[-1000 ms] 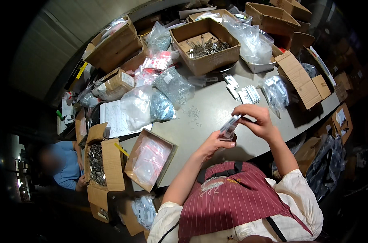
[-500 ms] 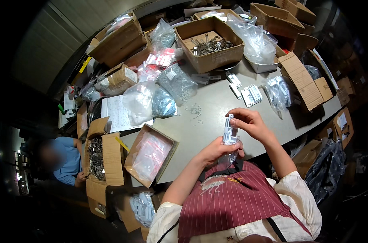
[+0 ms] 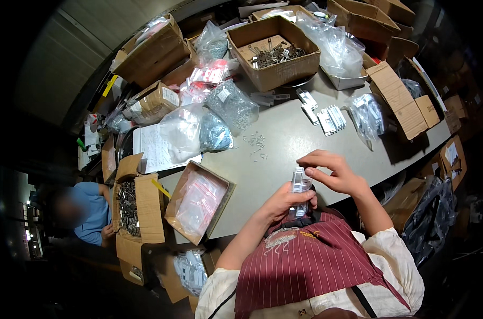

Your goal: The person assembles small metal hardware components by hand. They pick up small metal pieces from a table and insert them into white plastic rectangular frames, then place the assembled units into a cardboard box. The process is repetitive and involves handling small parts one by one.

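Close to my apron, my left hand (image 3: pixel 280 202) is wrapped round a small clear plastic bag (image 3: pixel 300 209). A narrow grey-white plastic part (image 3: pixel 297 176) stands upright in it, its lower length seen through the film. My right hand (image 3: pixel 338 173) hovers at the top of the part with fingers stretched and thumb apart, gripping nothing that I can see. Beyond it on the table lie several similar parts (image 3: pixel 332 119) in a row. Beside them is a clear bag of such parts (image 3: pixel 368 118). Small loose screws (image 3: pixel 256 142) are scattered left of centre.
An open carton of metal pieces (image 3: pixel 273 74) stands at the back. To the left are a box of flat plastic bags (image 3: pixel 200 201), a carton of dark metal parts (image 3: pixel 150 202), bulging bags of small hardware (image 3: pixel 232 109) and a written sheet (image 3: pixel 151 149). A person in blue (image 3: pixel 92 210) sits far left.
The plastic part has gone down into the bag in my left hand. My right hand has let go of its top, and its fingers have straightened.
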Demonstrator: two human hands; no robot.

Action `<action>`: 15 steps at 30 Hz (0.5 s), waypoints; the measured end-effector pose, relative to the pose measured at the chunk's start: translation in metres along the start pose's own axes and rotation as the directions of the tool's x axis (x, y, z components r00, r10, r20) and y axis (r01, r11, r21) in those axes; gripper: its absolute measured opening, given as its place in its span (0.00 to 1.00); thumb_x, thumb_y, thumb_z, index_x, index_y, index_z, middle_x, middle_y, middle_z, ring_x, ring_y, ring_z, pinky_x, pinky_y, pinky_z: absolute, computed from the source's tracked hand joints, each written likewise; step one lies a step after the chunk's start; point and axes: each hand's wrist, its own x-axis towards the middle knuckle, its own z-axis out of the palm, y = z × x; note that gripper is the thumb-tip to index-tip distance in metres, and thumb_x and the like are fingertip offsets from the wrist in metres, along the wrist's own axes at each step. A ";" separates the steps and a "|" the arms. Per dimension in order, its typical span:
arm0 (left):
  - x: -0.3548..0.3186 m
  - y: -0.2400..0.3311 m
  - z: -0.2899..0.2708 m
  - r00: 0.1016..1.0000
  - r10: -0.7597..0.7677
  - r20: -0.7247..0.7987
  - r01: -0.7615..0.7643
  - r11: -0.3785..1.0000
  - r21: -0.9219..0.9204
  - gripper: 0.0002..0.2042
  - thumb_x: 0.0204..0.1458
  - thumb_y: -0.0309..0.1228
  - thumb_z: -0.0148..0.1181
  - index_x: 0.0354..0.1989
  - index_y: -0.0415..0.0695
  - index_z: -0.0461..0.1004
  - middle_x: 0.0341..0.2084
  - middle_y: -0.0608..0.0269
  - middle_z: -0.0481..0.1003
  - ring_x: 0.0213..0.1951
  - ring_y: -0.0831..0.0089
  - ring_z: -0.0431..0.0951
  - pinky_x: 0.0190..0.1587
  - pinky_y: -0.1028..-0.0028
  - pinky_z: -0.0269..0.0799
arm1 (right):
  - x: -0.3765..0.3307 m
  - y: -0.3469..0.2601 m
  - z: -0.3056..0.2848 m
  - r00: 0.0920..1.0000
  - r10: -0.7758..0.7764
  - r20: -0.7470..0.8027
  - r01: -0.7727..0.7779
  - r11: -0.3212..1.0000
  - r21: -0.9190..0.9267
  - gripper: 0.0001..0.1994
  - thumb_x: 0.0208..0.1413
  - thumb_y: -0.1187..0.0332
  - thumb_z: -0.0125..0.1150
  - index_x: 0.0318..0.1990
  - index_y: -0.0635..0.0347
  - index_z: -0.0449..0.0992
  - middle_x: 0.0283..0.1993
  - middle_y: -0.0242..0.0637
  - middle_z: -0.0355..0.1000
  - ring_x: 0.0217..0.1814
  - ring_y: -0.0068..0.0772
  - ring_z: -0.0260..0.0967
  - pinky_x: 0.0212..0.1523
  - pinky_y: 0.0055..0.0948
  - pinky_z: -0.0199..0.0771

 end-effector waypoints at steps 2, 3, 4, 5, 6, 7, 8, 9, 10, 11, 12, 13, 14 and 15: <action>0.000 -0.001 -0.002 1.000 0.021 -0.005 -0.021 1.000 -0.018 0.07 0.62 0.30 0.59 0.45 0.41 0.72 0.34 0.62 0.77 0.36 0.73 0.78 0.41 0.72 0.76 | -0.001 -0.005 -0.002 0.996 -0.070 -0.048 0.070 0.998 0.002 0.13 0.62 0.71 0.64 0.51 0.68 0.82 0.46 0.48 0.80 0.46 0.43 0.80 0.47 0.34 0.78; 0.000 -0.002 -0.003 0.999 0.032 -0.008 -0.032 0.999 -0.028 0.07 0.62 0.29 0.59 0.45 0.41 0.72 0.34 0.63 0.77 0.37 0.74 0.78 0.41 0.72 0.76 | -0.002 -0.009 -0.002 0.999 -0.033 -0.029 0.034 0.999 0.013 0.12 0.61 0.70 0.63 0.50 0.63 0.82 0.47 0.45 0.80 0.47 0.45 0.78 0.50 0.36 0.77; 0.002 -0.004 -0.007 0.999 0.041 0.004 -0.040 0.998 -0.038 0.09 0.61 0.28 0.60 0.46 0.40 0.73 0.35 0.62 0.77 0.38 0.73 0.79 0.42 0.72 0.77 | -0.003 -0.009 -0.001 0.999 -0.041 0.008 0.041 0.999 0.021 0.13 0.60 0.69 0.64 0.50 0.63 0.82 0.47 0.45 0.80 0.48 0.46 0.78 0.52 0.38 0.76; 0.005 -0.004 -0.010 0.999 0.047 0.018 -0.047 0.998 -0.046 0.10 0.60 0.27 0.62 0.47 0.39 0.73 0.37 0.61 0.78 0.39 0.73 0.80 0.43 0.72 0.77 | -0.004 -0.009 -0.001 0.998 -0.049 0.040 0.048 0.998 0.029 0.13 0.60 0.69 0.64 0.50 0.63 0.82 0.47 0.45 0.80 0.49 0.46 0.77 0.53 0.39 0.76; 0.007 -0.003 -0.012 0.998 0.054 0.031 -0.053 0.997 -0.054 0.12 0.59 0.26 0.63 0.48 0.38 0.73 0.38 0.60 0.79 0.40 0.72 0.81 0.44 0.73 0.77 | -0.005 -0.009 -0.001 0.996 -0.057 0.073 0.054 0.998 0.036 0.13 0.60 0.68 0.64 0.50 0.63 0.82 0.47 0.45 0.80 0.51 0.46 0.77 0.54 0.40 0.75; 0.007 -0.001 -0.013 1.000 0.030 -0.009 -0.030 0.999 -0.016 0.13 0.57 0.24 0.63 0.50 0.36 0.73 0.40 0.61 0.78 0.41 0.73 0.80 0.46 0.73 0.77 | -0.006 -0.003 0.003 0.985 -0.132 0.113 0.128 0.991 0.040 0.13 0.59 0.68 0.65 0.49 0.63 0.82 0.50 0.45 0.78 0.53 0.47 0.75 0.58 0.42 0.73; 0.007 -0.002 -0.014 1.000 0.027 -0.003 -0.027 0.999 -0.027 0.13 0.57 0.24 0.63 0.50 0.36 0.73 0.40 0.61 0.77 0.42 0.73 0.80 0.46 0.73 0.77 | -0.006 -0.001 0.006 0.978 -0.155 0.141 0.151 0.988 0.039 0.14 0.59 0.68 0.66 0.50 0.65 0.82 0.51 0.46 0.77 0.56 0.47 0.74 0.58 0.42 0.73; 0.008 -0.004 -0.016 1.000 0.024 0.004 -0.024 0.999 -0.037 0.14 0.56 0.24 0.62 0.50 0.36 0.73 0.40 0.61 0.77 0.42 0.74 0.80 0.47 0.73 0.77 | -0.007 0.000 0.009 0.969 -0.178 0.168 0.174 0.984 0.039 0.15 0.58 0.68 0.67 0.50 0.66 0.82 0.52 0.47 0.76 0.58 0.47 0.73 0.59 0.42 0.72; 0.009 -0.005 -0.018 1.000 0.021 0.010 -0.020 0.999 -0.047 0.14 0.56 0.24 0.62 0.50 0.35 0.73 0.40 0.62 0.77 0.42 0.74 0.79 0.47 0.73 0.77 | -0.007 0.000 0.011 0.960 -0.201 0.196 0.197 0.980 0.039 0.16 0.58 0.68 0.68 0.50 0.68 0.82 0.52 0.48 0.74 0.60 0.48 0.71 0.60 0.42 0.72; 0.005 -0.002 -0.013 1.000 0.003 0.006 -0.003 0.999 -0.054 0.14 0.55 0.23 0.63 0.50 0.36 0.73 0.40 0.63 0.76 0.43 0.74 0.78 0.48 0.73 0.76 | -0.007 0.000 0.010 0.954 -0.217 0.209 0.215 0.976 0.035 0.17 0.56 0.68 0.69 0.51 0.67 0.82 0.51 0.45 0.74 0.61 0.46 0.70 0.61 0.42 0.71; 0.005 -0.003 -0.013 1.000 0.010 0.015 -0.009 0.998 -0.057 0.15 0.55 0.23 0.63 0.50 0.35 0.73 0.41 0.62 0.75 0.43 0.74 0.78 0.48 0.74 0.76 | -0.008 0.000 0.009 0.964 -0.143 0.226 0.120 0.986 0.112 0.17 0.55 0.69 0.69 0.50 0.67 0.82 0.52 0.45 0.74 0.61 0.45 0.70 0.62 0.42 0.71; 0.004 -0.004 -0.013 1.000 0.016 0.023 -0.015 0.998 -0.059 0.16 0.54 0.22 0.62 0.51 0.35 0.73 0.42 0.62 0.75 0.44 0.74 0.78 0.47 0.74 0.76 | -0.010 0.000 0.008 0.966 -0.069 0.250 0.022 0.982 0.187 0.17 0.55 0.69 0.70 0.50 0.67 0.82 0.52 0.45 0.74 0.62 0.45 0.69 0.62 0.42 0.71; 0.004 -0.002 -0.012 0.999 0.025 0.036 -0.023 0.998 -0.060 0.16 0.53 0.22 0.62 0.51 0.35 0.72 0.42 0.62 0.75 0.44 0.74 0.78 0.47 0.74 0.76 | -0.011 0.000 0.007 0.961 0.003 0.277 -0.076 0.964 0.253 0.17 0.54 0.69 0.70 0.50 0.66 0.82 0.53 0.44 0.74 0.62 0.44 0.69 0.62 0.42 0.71; 0.004 0.003 -0.011 0.999 0.030 0.038 -0.029 0.999 -0.032 0.18 0.52 0.21 0.62 0.52 0.35 0.72 0.43 0.61 0.75 0.44 0.74 0.78 0.47 0.74 0.76 | -0.011 -0.001 0.008 0.975 -0.010 0.220 -0.039 0.975 0.221 0.16 0.54 0.70 0.70 0.50 0.65 0.82 0.52 0.44 0.75 0.62 0.44 0.69 0.62 0.41 0.71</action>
